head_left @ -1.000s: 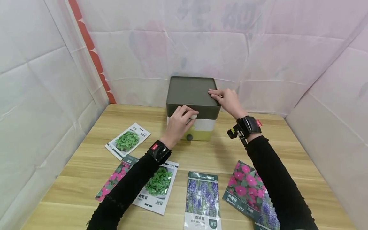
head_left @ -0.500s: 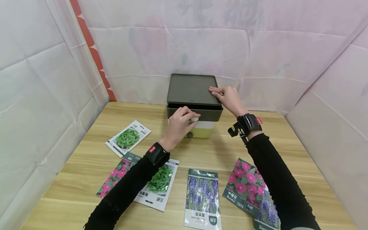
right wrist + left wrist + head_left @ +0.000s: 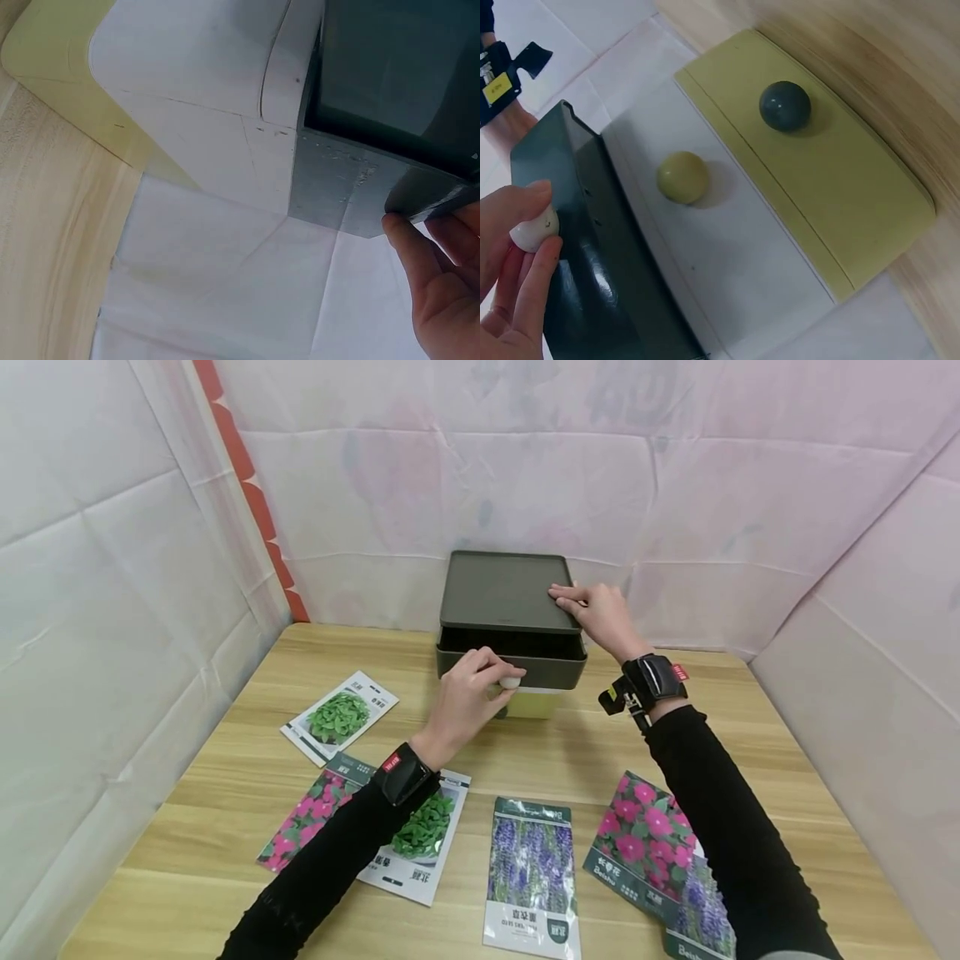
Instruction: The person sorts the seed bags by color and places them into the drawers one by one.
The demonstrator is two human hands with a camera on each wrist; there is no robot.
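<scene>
We cannot see inside the pulled-out top drawer (image 3: 512, 653). Our sleeves cover parts of three seed packets (image 3: 420, 835), and the frame's bottom edge crops another (image 3: 693, 914).

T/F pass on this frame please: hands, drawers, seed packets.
1. The left hand pinches the white round knob of the dark green top drawer. True.
2. That drawer is fully closed. False: it is pulled partly out.
3. The right hand rests on the dark green box lid. True.
4. The yellow-green bottom drawer has a white knob. False: its knob is dark.
5. Seed packets lie inside the open drawer. False: the purple-flower seed packet and the others lie on the wooden table.
</scene>
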